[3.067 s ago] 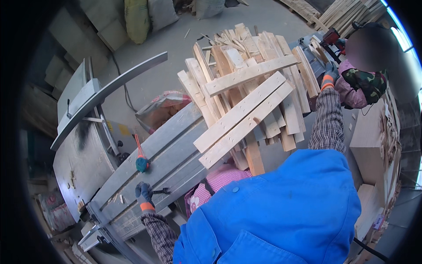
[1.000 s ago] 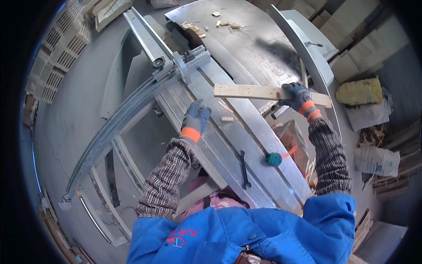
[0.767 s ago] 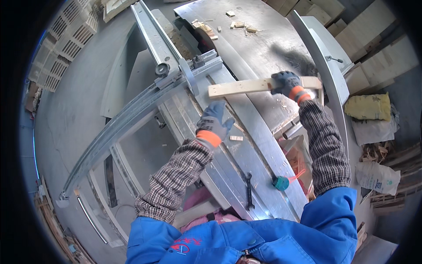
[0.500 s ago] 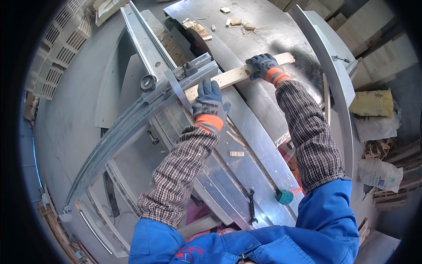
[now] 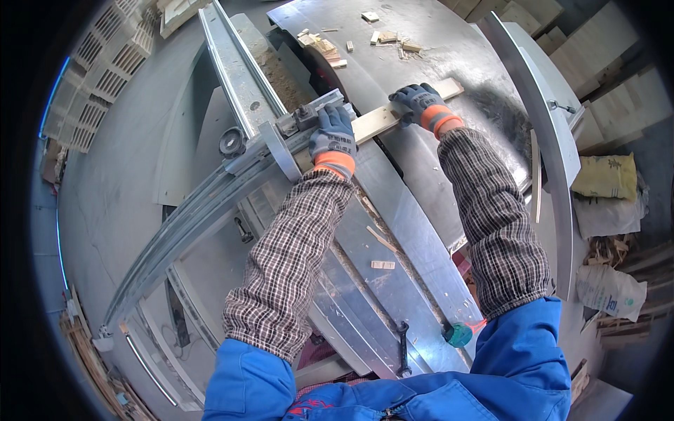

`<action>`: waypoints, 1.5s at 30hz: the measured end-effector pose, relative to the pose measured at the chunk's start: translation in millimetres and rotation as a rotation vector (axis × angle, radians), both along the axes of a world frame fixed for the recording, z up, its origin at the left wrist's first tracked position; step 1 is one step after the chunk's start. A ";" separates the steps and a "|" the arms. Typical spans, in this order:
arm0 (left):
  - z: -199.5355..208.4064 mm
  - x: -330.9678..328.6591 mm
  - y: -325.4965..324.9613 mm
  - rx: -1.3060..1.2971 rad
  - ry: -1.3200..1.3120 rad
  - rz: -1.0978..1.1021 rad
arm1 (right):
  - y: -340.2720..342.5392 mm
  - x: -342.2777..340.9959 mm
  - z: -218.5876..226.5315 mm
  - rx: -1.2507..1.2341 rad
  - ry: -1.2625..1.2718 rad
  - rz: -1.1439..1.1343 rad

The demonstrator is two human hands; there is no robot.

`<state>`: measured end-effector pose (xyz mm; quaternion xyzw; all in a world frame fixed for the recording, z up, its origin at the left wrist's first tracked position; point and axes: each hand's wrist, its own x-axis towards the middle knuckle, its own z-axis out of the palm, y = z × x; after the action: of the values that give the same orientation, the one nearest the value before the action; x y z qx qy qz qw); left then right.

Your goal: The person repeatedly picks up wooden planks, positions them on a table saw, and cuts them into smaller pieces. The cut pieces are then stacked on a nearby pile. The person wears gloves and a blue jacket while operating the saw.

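Observation:
A pale wooden strip point(image 5: 373, 124) lies slanting across the metal machine table, along an aluminium fence point(image 5: 289, 135). Its left end is close to an upright metal plate point(image 5: 279, 151). My left hand point(image 5: 333, 133), in a grey glove with an orange cuff, grips the strip near that end, its fingers bent over onto the fence. Gloved the same way, my right hand point(image 5: 424, 107) clasps the strip farther right, fingers curled over its far edge. A short length of the strip sticks out beyond the right hand.
Wood offcuts point(image 5: 393, 41) and chips are scattered on the far table. A dark wrench point(image 5: 403, 347) and a green round object point(image 5: 458, 335) lie nearby. A long metal fence point(image 5: 540, 140) stands at right, sacks point(image 5: 605, 177) beyond it. A sliding rail point(image 5: 242, 70) runs at left.
My left hand has moved slightly away from me, and its fingers now bend over the fence instead of lying along the strip. The strip and right hand have shifted slightly left.

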<state>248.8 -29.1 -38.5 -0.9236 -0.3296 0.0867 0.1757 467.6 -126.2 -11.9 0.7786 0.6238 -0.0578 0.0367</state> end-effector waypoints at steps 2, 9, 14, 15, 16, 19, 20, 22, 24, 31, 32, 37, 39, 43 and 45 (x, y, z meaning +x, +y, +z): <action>-0.2 6.4 5.2 -0.050 -0.024 0.023 | 3.5 2.0 0.5 0.007 -0.001 0.013; -9.4 5.3 1.2 0.028 -0.239 -0.016 | 11.2 -3.2 5.8 -0.061 -0.021 -0.046; -22.8 -0.4 13.7 -0.026 -0.278 -0.024 | 16.1 -8.1 11.2 -0.103 0.007 -0.052; -21.8 -0.7 12.9 -0.060 -0.278 -0.007 | 13.3 -6.2 11.4 -0.062 0.017 -0.032; -20.1 0.5 13.2 -0.040 -0.270 -0.010 | 10.6 -4.9 11.4 -0.022 0.026 -0.012; -7.6 0.3 4.7 -0.111 -0.312 0.000 | 3.0 -0.4 8.4 0.021 0.050 -0.009; -8.2 -0.3 5.1 -0.115 -0.304 0.023 | 5.0 -0.2 7.9 0.019 0.057 -0.007; -9.3 -3.8 7.4 -0.101 -0.340 0.011 | 6.7 0.2 7.2 0.041 0.072 0.005; -5.1 -5.3 4.8 -0.103 -0.350 0.007 | 8.1 0.7 8.1 0.015 0.071 0.004; 2.1 -2.8 0.0 -0.135 -0.377 -0.008 | 6.6 6.6 2.8 0.022 0.072 -0.001; -1.5 -3.5 2.0 -0.129 -0.378 -0.005 | 8.4 3.8 5.0 0.012 0.063 -0.002; -8.9 -1.9 4.6 -0.110 -0.398 -0.013 | 6.1 2.7 9.1 0.010 0.037 -0.012; -12.7 -1.8 8.5 -0.073 -0.405 -0.010 | 9.2 -1.2 11.4 0.002 0.027 -0.018; -7.2 2.0 4.2 -0.094 -0.345 0.048 | 6.3 -0.3 8.2 -0.005 0.016 -0.050; -0.7 4.3 2.4 -0.136 -0.328 0.057 | 7.5 1.8 10.7 -0.036 0.010 -0.050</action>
<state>253.1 -26.7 -39.2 -0.9255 -0.3730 -0.0382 0.0540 469.4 -118.7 -1.2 0.7928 0.6032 -0.0739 0.0462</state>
